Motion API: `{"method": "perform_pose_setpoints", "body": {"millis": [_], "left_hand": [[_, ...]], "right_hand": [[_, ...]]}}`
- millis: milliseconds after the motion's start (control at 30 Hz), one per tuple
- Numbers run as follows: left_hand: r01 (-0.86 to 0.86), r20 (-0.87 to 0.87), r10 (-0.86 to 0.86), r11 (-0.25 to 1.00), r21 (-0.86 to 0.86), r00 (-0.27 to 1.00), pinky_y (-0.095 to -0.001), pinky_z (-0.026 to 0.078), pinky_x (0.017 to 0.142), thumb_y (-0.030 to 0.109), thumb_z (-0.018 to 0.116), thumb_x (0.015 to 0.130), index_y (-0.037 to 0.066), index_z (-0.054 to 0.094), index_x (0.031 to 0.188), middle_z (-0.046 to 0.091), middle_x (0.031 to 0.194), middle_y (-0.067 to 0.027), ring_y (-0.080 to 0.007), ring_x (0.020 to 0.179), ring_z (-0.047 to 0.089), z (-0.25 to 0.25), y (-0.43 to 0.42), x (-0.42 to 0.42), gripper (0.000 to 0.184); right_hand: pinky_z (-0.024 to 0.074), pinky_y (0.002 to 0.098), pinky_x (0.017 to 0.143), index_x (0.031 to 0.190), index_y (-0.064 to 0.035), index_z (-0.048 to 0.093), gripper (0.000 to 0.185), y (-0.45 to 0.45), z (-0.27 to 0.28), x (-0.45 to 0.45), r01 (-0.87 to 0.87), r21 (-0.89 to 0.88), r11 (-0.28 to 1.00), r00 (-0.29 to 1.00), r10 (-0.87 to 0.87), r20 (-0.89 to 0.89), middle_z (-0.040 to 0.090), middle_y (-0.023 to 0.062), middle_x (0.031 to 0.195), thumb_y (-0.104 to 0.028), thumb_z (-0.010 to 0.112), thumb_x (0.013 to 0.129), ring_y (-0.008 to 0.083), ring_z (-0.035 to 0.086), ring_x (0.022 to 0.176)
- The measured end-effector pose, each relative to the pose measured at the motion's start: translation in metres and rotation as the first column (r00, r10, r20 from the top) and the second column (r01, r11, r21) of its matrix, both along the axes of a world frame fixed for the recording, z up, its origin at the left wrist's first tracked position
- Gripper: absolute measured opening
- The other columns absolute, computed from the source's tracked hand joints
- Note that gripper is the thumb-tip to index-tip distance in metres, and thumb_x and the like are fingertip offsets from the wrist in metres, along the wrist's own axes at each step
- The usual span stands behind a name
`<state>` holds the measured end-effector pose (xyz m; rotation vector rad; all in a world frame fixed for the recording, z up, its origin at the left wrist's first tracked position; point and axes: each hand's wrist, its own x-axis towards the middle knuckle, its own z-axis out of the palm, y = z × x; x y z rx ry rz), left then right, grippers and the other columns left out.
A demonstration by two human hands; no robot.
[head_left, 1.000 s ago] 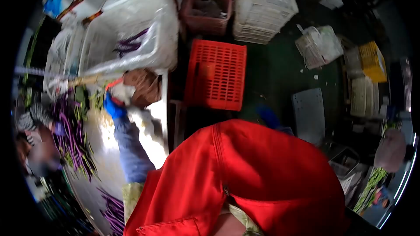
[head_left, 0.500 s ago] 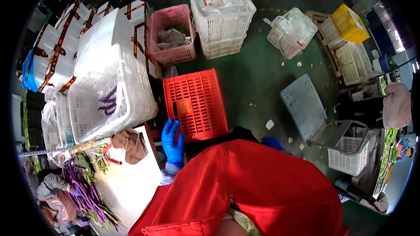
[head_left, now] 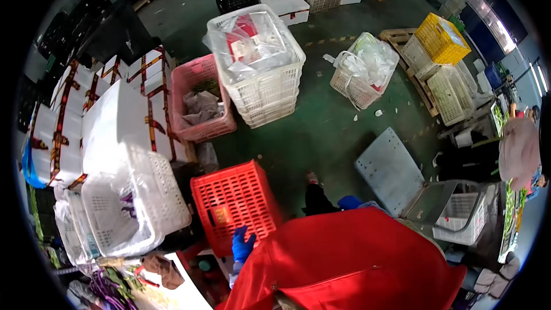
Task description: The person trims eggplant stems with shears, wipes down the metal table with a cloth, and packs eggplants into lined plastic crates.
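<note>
A worker's blue-gloved left hand (head_left: 243, 245), fingers parted, hovers at the near side of a red crate (head_left: 234, 198) near the table (head_left: 185, 291); the partly hidden right hand's (head_left: 349, 202) finger state cannot be told.

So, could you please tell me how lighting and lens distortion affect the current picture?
In the head view, fisheye distortion curves the scene and blackens the corners; in the head view, glare bleaches the tabletop and the large white foam box; in the head view, the blue-gloved left hand remains distinguishable against the red plastic crate.
</note>
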<state>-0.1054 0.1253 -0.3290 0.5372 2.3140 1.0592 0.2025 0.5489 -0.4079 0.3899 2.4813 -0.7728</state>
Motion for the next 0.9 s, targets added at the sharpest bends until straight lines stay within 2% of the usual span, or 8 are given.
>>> {"method": "perform_pose_setpoints", "body": {"millis": [167,300,400,433,567,733,800,900], "left_hand": [[-0.371,0.231,0.424,0.897,-0.238,0.876,-0.0371,0.028,0.111,0.019,0.076,0.077,0.001,0.048,0.135,0.032,0.147,-0.0228,-0.0307,0.137,0.032,-0.015,0.054,-0.002,0.066],[-0.46,0.373,0.558,0.827,-0.324,0.741,-0.0368,0.055,0.06,0.014,0.071,0.077,-0.002,0.052,0.126,0.05,0.109,-0.0152,-0.0232,0.079,0.062,-0.076,0.041,-0.001,0.054],[-0.708,0.292,0.798,0.603,-0.367,0.528,-0.0356,0.053,0.056,0.018,0.072,0.076,-0.001,0.06,0.116,0.057,0.107,-0.016,-0.0238,0.075,0.063,0.01,0.116,-0.005,0.046],[-0.739,0.161,0.831,0.549,-0.391,0.532,-0.0354,0.054,0.058,0.018,0.072,0.075,0.0,0.062,0.114,0.059,0.106,-0.0161,-0.0239,0.076,0.064,0.024,0.131,-0.004,0.044],[-0.802,-0.057,0.807,0.571,-0.172,0.587,-0.0387,0.051,0.076,0.022,0.073,0.076,0.004,0.065,0.112,0.058,0.11,-0.0161,-0.0282,0.087,0.063,0.041,0.18,-0.009,0.042],[-0.75,0.06,0.748,0.66,0.043,0.661,-0.0335,0.048,0.085,0.018,0.069,0.08,0.003,0.066,0.107,0.063,0.107,-0.0125,-0.0254,0.095,0.061,-0.003,0.221,-0.01,0.031],[-0.735,0.033,0.738,0.665,0.133,0.674,-0.0322,0.047,0.083,0.015,0.066,0.081,0.002,0.066,0.105,0.064,0.1,-0.0119,-0.0224,0.091,0.06,0.005,0.249,-0.026,0.027],[-0.729,0.243,0.691,0.608,0.314,0.681,-0.0288,0.047,0.08,0.01,0.062,0.085,0.001,0.064,0.106,0.062,0.095,-0.0062,-0.0164,0.087,0.058,-0.023,0.275,-0.05,0.023]], "right_hand": [[0.0498,0.0361,0.071,0.091,-0.0054,0.067,0.031,0.111,0.003,-0.065,0.523,-0.373,0.767,0.849,-0.505,0.153,0.066,0.0084,0.082,-0.035,0.061,0.085,0.021,0.062,0.075],[0.0475,0.0265,0.065,0.09,-0.0092,0.07,0.022,0.172,0.09,-0.119,0.751,-0.64,0.164,0.449,-0.838,0.311,0.064,0.0012,0.077,-0.029,0.059,0.088,0.0114,0.058,0.07],[0.0383,0.0267,0.052,0.069,-0.0125,0.06,0.026,0.239,0.035,-0.097,0.715,-0.646,0.269,0.615,-0.681,0.397,0.054,-0.0032,0.068,-0.028,0.058,0.09,0.0076,0.046,0.06],[0.0417,0.0281,0.052,0.07,-0.0111,0.065,0.024,0.281,-0.007,-0.076,0.333,-0.631,0.701,0.935,-0.332,0.124,0.056,-0.0017,0.066,-0.03,0.062,0.085,0.0088,0.049,0.059],[0.0447,0.0357,0.053,0.075,-0.01,0.068,0.023,0.337,-0.067,-0.056,0.044,-0.283,0.958,0.997,-0.061,-0.053,0.062,0.0099,0.066,-0.032,0.065,0.078,0.0194,0.058,0.059],[0.0492,0.0364,0.064,0.088,-0.0093,0.067,0.018,0.314,0.064,-0.177,-0.049,-0.105,0.993,0.997,0.055,0.057,0.067,0.0102,0.087,-0.025,0.059,0.085,0.024,0.065,0.075],[0.0495,0.0369,0.065,0.097,-0.008,0.065,0.023,0.349,0.004,-0.215,0.031,-0.668,0.744,0.996,-0.075,-0.038,0.066,0.0119,0.092,-0.024,0.05,0.09,0.0249,0.065,0.076],[0.0403,0.0411,0.1,0.125,-0.0068,0.058,0.047,0.328,0.055,-0.327,0.186,-0.236,0.954,0.96,-0.228,-0.163,0.057,0.0143,0.126,-0.042,0.045,0.096,0.0295,0.052,0.119]]}}
